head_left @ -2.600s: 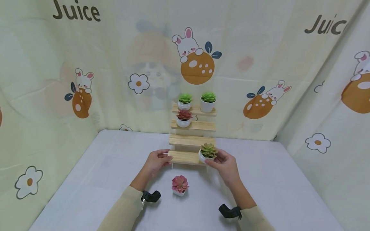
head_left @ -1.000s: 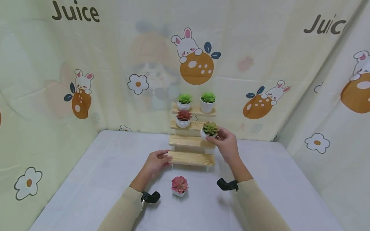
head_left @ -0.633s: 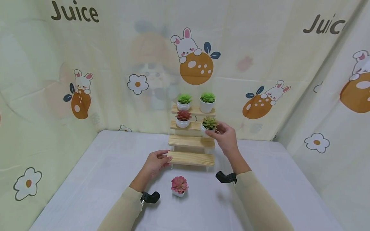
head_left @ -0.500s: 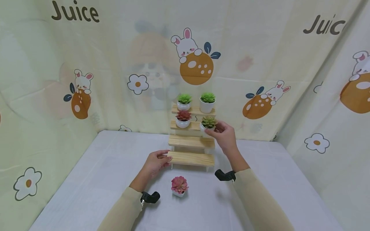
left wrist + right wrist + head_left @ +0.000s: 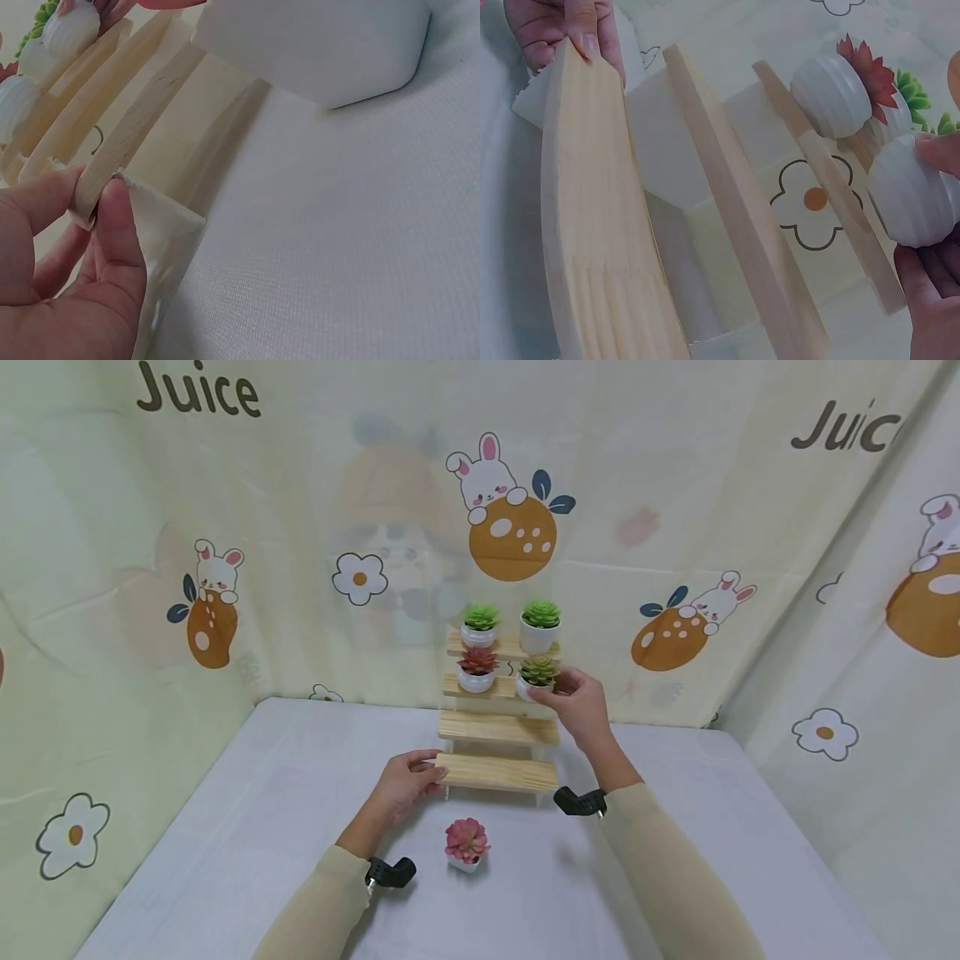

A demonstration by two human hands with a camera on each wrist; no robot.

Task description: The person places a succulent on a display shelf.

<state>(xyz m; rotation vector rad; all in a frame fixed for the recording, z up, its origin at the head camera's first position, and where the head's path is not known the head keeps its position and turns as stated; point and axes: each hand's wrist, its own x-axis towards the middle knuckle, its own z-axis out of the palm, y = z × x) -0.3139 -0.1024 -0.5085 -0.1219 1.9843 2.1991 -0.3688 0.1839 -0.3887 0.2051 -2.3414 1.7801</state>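
Note:
With my right hand (image 5: 581, 703) I grip a green succulent in a white ribbed pot (image 5: 911, 193), at the right end of the second board from the top of a wooden tiered shelf (image 5: 498, 727). In the right wrist view the pot is right at that board's edge, thumb on one side and fingers beneath. My left hand (image 5: 82, 277) pinches the left end of the lowest board (image 5: 142, 105) between thumb and fingers. A dark red succulent (image 5: 477, 668) sits on the same tier, to the left of the pot I hold.
Two bright green succulents, one left (image 5: 479, 625) and one right (image 5: 539, 625), occupy the top board. A pink succulent (image 5: 467, 843) in a white pot stands on the white table (image 5: 300, 793) in front of the shelf. Behind hangs a printed curtain (image 5: 285, 485).
My right hand has raised the green succulent from the lowest board to the second board from the top, then shifted it slightly left. The left hand stays on the lowest board.

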